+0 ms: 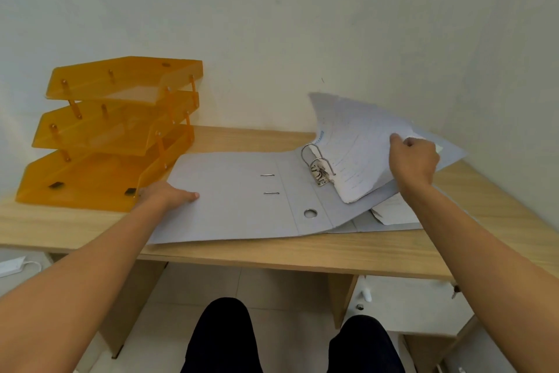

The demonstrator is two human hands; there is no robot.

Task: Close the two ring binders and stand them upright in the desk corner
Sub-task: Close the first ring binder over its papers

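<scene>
A grey ring binder [239, 200] lies open and flat on the wooden desk [272, 248], its metal rings [317, 164] standing up near the spine. My left hand [165, 195] grips the left edge of its open cover. My right hand [413, 161] pinches a stack of white papers [354, 148] threaded on the rings and holds it lifted and curled. A second grey binder [384, 226] lies underneath at the right, mostly hidden, with loose paper [393, 210] showing in it.
An orange three-tier letter tray [112, 133] stands at the desk's left, touching the binder's cover corner. White walls meet in a corner behind the desk's right end. A drawer unit [408, 306] sits under the right side, and my knees are below the front edge.
</scene>
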